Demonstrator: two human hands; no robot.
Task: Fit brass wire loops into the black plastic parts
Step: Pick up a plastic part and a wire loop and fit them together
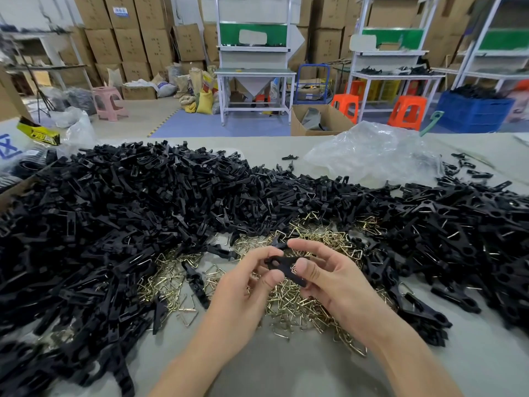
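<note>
Closest to me, the person's two forearms reach in over the bare grey worktop [286, 368] and the hands meet just above it. The left hand [246, 285] has its fingers curled, and its thumb and fingertips pinch one end of a black plastic part [286, 266]. The right hand [329, 279] pinches the other end of the same part between thumb and forefinger, with the remaining fingers bent loosely behind. A small glint of brass wire [293, 270] shows at the part beside the right thumb; I cannot tell how far it is seated.

Directly under the hands lies a loose pile of brass loops [300, 308], spread across the worktop and tangled together. A few black parts lie among them. To the left rises a big heap of black parts [114, 210], and it curves round behind the loops to join another heap on the right [472, 239], where some pieces show bits of wire.

Behind the heaps, a crumpled clear plastic bag [372, 150] sits near the far edge of the worktop.

Beyond that is the floor of the room: an open cardboard box [317, 120], orange stools [406, 111], a blue crate [472, 110], a pink stool [108, 103] and filled sacks [204, 100]. White steel stations [254, 73] stand further back, and stacked brown cartons [128, 38] line the rear wall.
</note>
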